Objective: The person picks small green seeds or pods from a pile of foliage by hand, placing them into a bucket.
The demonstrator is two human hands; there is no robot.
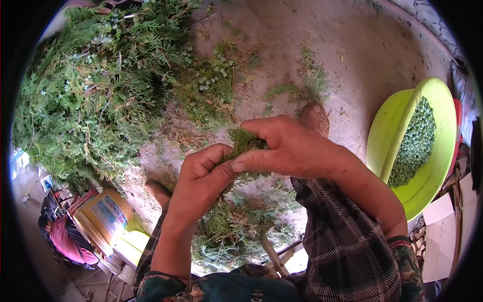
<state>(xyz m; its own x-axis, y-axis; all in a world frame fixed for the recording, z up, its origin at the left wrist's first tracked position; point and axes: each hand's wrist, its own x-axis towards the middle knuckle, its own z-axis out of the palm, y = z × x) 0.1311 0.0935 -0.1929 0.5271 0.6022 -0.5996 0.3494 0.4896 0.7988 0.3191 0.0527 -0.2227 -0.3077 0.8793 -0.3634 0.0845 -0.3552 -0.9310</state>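
A small green conifer sprig (244, 143) is held between both hands near the middle of the view. My left hand (204, 176) is closed round its lower part, thumb on top. My right hand (282, 146) pinches the upper part between thumb and fingers, the two thumbs almost touching. Below the hands, more cut greenery (241, 226) lies between the legs. Past them on the floor is a loose patch of sprigs with pale green cones (211, 80).
A large heap of conifer branches (95, 95) fills the left. At the right stands a yellow-green basin (380, 128) with many small green cones (415, 146). A tan bucket (105, 216) is at the lower left, cardboard (440, 236) at the lower right.
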